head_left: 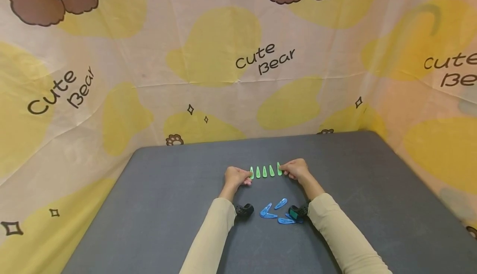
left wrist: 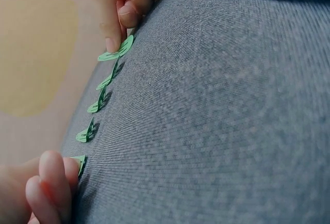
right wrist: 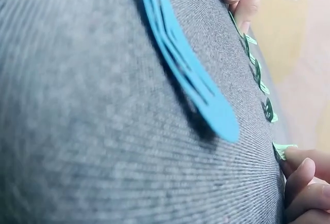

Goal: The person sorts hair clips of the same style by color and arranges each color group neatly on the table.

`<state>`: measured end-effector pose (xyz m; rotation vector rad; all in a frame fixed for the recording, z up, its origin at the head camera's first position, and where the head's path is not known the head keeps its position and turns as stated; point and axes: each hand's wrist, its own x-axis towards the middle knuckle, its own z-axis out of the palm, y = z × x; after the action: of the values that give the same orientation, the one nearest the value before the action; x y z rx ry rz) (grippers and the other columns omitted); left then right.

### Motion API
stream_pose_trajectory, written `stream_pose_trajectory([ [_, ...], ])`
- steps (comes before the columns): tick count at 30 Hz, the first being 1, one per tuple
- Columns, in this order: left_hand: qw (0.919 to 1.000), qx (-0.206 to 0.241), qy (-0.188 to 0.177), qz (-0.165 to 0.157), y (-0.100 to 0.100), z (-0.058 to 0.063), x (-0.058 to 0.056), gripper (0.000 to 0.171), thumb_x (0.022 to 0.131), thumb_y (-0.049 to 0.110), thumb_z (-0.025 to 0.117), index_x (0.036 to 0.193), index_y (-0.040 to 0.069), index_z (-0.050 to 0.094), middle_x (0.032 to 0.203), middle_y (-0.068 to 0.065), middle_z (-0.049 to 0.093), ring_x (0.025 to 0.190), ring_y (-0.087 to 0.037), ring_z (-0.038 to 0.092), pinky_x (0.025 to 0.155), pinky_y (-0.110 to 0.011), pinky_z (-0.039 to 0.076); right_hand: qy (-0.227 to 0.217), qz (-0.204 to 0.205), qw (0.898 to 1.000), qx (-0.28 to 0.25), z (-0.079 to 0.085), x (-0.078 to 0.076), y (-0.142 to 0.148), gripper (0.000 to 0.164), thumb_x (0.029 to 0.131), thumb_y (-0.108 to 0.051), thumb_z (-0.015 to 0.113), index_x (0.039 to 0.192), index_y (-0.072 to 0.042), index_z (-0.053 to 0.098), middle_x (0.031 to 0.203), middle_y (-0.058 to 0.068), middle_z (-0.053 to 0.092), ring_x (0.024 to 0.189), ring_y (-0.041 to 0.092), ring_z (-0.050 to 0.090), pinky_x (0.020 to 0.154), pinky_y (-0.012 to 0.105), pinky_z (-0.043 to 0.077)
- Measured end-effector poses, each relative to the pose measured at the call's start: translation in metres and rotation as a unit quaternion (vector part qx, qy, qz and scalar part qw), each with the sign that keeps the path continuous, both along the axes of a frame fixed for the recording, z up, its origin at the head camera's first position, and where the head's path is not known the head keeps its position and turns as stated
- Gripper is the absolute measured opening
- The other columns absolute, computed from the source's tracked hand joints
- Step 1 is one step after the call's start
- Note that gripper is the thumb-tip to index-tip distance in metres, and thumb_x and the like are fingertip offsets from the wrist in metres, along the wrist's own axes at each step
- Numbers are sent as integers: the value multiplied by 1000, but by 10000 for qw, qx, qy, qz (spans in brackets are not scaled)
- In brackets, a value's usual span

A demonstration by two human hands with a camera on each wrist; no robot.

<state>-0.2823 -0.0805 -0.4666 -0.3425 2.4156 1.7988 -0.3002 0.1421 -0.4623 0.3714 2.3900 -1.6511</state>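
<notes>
Green snap hair clips stand side by side in a row on the dark table. At the row's left end, my left hand [head_left: 237, 176] holds the outermost green hair clip [head_left: 251, 173] at its fingertips. My right hand [head_left: 296, 169] has its fingertips on the green hair clip [head_left: 279, 169] at the right end, which sits slightly farther back than the others. Between the hands lie three more green clips [head_left: 265, 171], apart from one another. In the left wrist view, the left fingers [left wrist: 54, 182] are curled and cover most of their clip.
Nearer the body lie several blue snap hair clips [head_left: 281, 203], some overlapping, partly under the right wrist's camera [head_left: 298, 212]. One blue clip [right wrist: 188, 69] looms large in the right wrist view. Behind the grey table [head_left: 167, 199] hangs a printed curtain [head_left: 223, 100].
</notes>
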Motion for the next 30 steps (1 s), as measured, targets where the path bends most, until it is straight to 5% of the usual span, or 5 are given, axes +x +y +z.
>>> stream_pose_trajectory([
  [16, 9999, -103, 16, 25, 0, -5, -1, 16, 79, 4, 72, 84, -11, 71, 43, 6, 56, 34, 1, 53, 40, -13, 43, 66, -424, 9972, 609, 0, 2, -9, 22, 77, -13, 76, 61, -7, 63, 40, -8, 50, 36, 4, 38, 40, 19, 33],
  [30, 9999, -75, -145, -26, -3, -5, -4, 17, 79, 8, 73, 84, -8, 72, 45, 6, 58, 36, 0, 54, 41, -14, 44, -29, -298, 9993, 233, 0, 2, -4, 23, 79, -15, 74, 62, -7, 60, 41, -7, 49, 36, 2, 38, 40, 18, 32],
])
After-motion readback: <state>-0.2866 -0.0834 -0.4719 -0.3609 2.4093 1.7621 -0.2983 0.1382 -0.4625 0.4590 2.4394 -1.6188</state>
